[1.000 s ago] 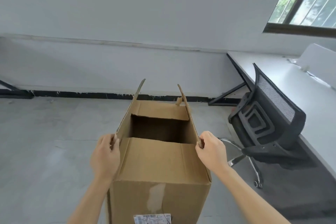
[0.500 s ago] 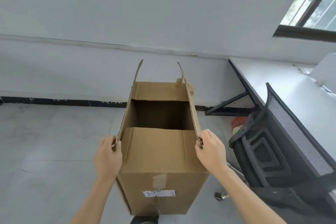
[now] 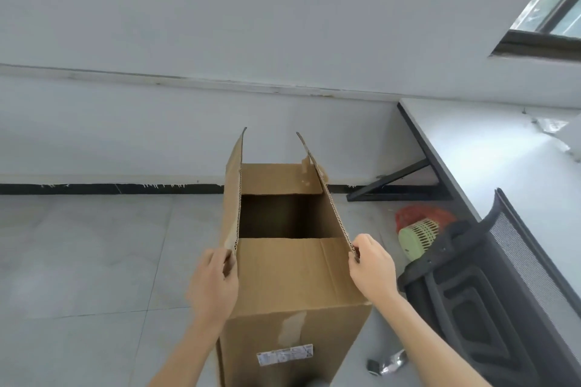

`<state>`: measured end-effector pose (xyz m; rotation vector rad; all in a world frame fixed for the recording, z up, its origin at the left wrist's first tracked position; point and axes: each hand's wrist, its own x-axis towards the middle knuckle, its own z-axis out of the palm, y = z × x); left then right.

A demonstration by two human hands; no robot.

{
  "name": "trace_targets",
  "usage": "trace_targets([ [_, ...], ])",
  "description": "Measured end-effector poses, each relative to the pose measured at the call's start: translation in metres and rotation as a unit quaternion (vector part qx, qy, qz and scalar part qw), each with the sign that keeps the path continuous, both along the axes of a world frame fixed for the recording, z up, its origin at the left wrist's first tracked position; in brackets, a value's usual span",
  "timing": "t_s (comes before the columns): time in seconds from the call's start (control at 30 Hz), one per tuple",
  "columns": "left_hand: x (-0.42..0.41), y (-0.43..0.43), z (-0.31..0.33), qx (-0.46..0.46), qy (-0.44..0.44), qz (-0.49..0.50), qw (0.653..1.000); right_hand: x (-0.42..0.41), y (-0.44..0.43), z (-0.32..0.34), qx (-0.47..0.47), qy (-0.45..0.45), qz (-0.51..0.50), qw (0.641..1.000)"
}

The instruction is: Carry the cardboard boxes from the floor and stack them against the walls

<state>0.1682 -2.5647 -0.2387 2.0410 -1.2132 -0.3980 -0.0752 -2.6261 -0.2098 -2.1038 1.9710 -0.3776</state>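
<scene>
Left hand [image 3: 213,283], right hand [image 3: 372,270] pinch box [image 3: 292,280] flap edges

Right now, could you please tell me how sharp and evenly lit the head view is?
Head view: soft, even light, no hard shadows; only inside the cardboard box is it dark; the left hand looks slightly smeared, the right hand crisper; the window is somewhat washed out.
</scene>
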Motion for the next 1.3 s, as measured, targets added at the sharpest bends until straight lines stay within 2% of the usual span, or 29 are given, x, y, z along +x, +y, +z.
trace_targets([
  [0.2, -0.035, -0.051, -0.014, -0.019, -0.042, -0.038, 0.998, -0.026, -0.085, -0.004, 0.008, -0.016, 0.014, 1.0],
  [0.47, -0.137, -0.14, -0.028, 0.019, -0.078, -0.019, 0.997, -0.087, -0.215, -0.026, 0.049, -0.031, 0.053, 0.997],
  [0.57, -0.171, -0.174, -0.028, 0.046, -0.092, 0.022, 0.994, -0.099, -0.259, -0.02, 0.049, -0.04, 0.067, 0.996],
  [0.73, -0.207, -0.224, -0.017, 0.063, -0.012, 0.154, 0.986, -0.096, -0.325, -0.018, 0.053, -0.024, 0.138, 0.989],
  [0.93, -0.241, -0.257, -0.031, 0.11, -0.009, 0.128, 0.986, -0.101, -0.385, -0.009, 0.068, -0.001, 0.18, 0.981],
  [1.03, -0.262, -0.281, -0.032, 0.162, -0.03, 0.054, 0.985, -0.113, -0.412, -0.008, 0.062, 0.022, 0.184, 0.981],
  [1.1, -0.275, -0.3, -0.039, 0.218, -0.047, -0.047, 0.974, -0.122, -0.433, -0.005, 0.055, 0.047, 0.182, 0.981],
  [1.2, -0.282, -0.325, -0.064, 0.336, -0.065, -0.241, 0.908, -0.132, -0.464, -0.002, 0.045, 0.069, 0.168, 0.982],
  [1.3, -0.258, -0.338, -0.089, 0.389, -0.041, -0.346, 0.853, -0.143, -0.482, -0.013, 0.067, 0.104, 0.145, 0.982],
])
